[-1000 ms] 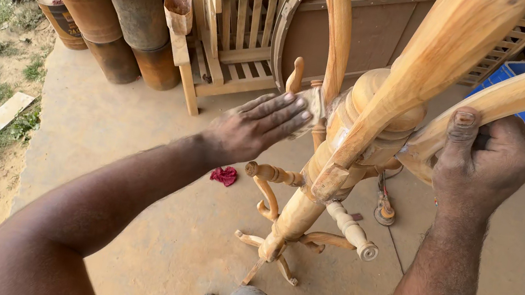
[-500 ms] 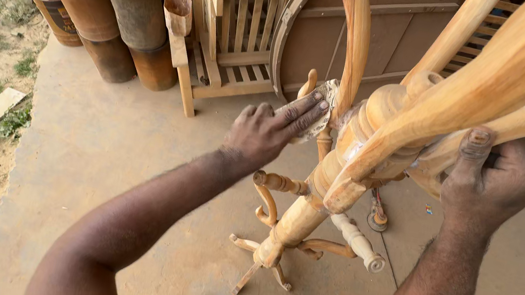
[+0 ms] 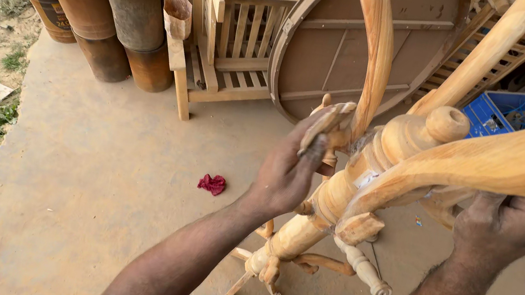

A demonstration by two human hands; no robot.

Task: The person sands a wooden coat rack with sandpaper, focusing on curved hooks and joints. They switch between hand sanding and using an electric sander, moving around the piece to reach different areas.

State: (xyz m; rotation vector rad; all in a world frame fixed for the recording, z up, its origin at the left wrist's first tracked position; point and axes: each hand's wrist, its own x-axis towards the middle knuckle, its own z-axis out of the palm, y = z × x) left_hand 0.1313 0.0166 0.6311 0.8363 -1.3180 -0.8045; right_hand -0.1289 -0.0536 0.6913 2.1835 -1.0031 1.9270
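concrete floor below; your left hand presses sandpaper on wooden stand, right hand beside it grips a leg.

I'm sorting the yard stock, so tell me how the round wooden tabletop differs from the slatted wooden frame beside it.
The round wooden tabletop is a solid brown disc with a curved rim; the slatted wooden frame is pale, open and made of straight bars. The tabletop shows flat cross battens on its face, while the frame has gaps between upright slats. Both stand on edge on the concrete floor, leaning back, unpainted.
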